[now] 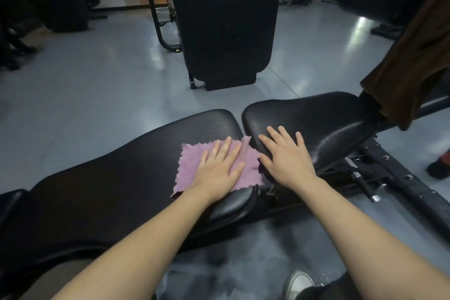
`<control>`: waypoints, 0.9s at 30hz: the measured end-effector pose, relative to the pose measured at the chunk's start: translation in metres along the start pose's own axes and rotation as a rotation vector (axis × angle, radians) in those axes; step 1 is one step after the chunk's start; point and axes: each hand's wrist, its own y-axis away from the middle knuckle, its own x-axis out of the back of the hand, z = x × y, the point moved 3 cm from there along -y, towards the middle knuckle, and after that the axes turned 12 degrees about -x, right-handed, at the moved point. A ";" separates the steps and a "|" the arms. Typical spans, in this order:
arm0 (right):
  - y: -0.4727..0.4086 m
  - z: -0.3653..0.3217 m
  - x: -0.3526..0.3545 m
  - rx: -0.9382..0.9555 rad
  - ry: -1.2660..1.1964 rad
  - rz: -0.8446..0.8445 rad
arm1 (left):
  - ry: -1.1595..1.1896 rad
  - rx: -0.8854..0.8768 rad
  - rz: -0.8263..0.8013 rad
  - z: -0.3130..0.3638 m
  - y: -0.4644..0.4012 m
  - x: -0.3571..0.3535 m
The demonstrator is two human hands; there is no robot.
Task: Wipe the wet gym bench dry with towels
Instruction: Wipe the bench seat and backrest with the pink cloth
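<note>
1. Grey gym floor [85, 85] surrounds a black padded bench [121, 178]; a black machine [224, 19] stands behind it.
2. Bench: a long pad on the left, a seat pad [316, 119] on the right, separated by a narrow gap.
3. Purple towel [192, 161] lies flat on the long pad, beside the gap.
4. Left hand [219, 168] presses on the towel, fingers straight and slightly spread.
5. Right hand [287, 156] rests flat on the seat pad, fingers spread, holding nothing.
</note>
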 end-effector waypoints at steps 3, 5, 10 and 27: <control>0.001 0.000 0.002 -0.012 -0.022 -0.009 | -0.001 -0.054 0.016 0.017 0.032 -0.007; 0.002 -0.001 0.003 -0.019 -0.027 -0.013 | -0.022 -0.090 0.015 0.025 0.050 -0.012; 0.006 -0.004 0.004 -0.032 -0.032 -0.018 | -0.089 -0.123 0.032 0.034 0.069 -0.020; -0.004 0.001 0.000 -0.026 -0.090 0.004 | -0.037 0.096 0.070 0.057 0.006 -0.019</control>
